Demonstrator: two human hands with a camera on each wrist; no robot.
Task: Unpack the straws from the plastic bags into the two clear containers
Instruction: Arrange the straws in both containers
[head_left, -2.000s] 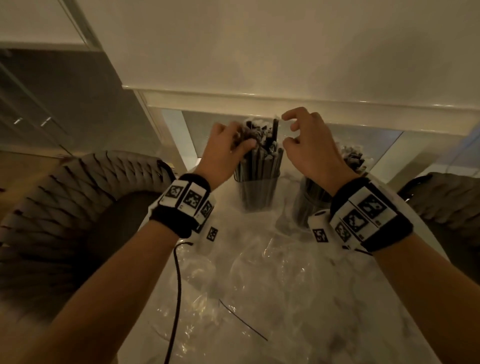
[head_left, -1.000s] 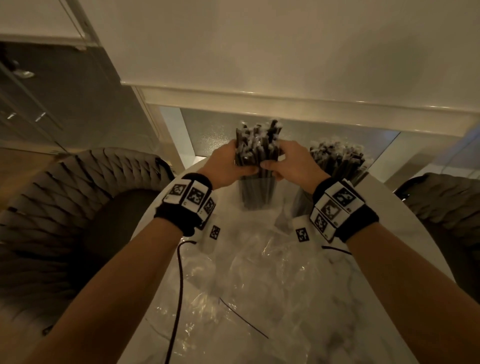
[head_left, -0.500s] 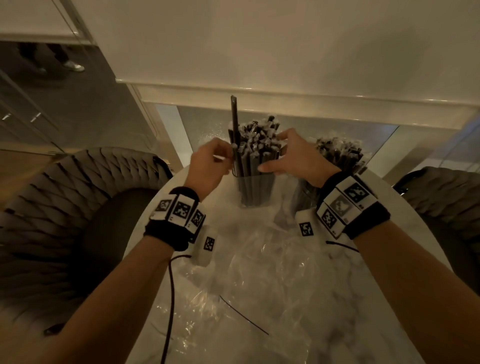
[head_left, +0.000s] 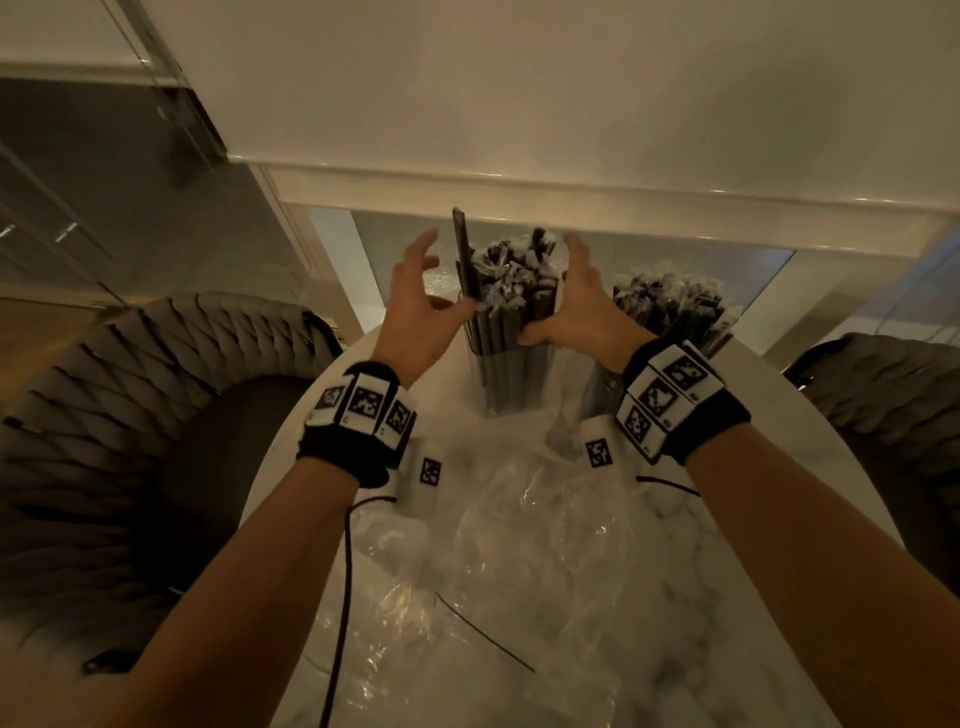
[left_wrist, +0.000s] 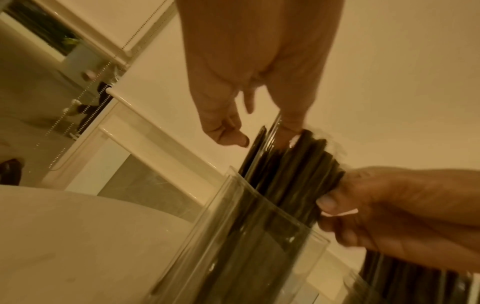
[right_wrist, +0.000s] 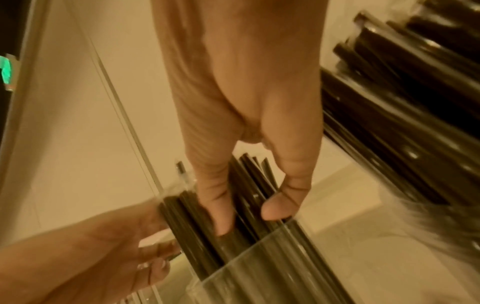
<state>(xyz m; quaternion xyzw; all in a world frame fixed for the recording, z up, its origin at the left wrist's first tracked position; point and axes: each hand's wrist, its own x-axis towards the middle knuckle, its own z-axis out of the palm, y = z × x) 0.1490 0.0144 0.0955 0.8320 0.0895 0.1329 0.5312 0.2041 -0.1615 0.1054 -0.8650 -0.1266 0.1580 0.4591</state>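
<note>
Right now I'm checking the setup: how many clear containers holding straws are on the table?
2: one tall clear container of dark straws between both hands, another clear container of dark straws right of it, partly hidden by the right wrist.

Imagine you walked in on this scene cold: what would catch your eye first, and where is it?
Probably the near clear container at the table's far edge, packed with dark wrapped straws, one tall straw poking well above the rest. The left hand and right hand flank the bundle, fingers spread. A second full container stands to the right, and crumpled plastic bags lie in front.
</note>
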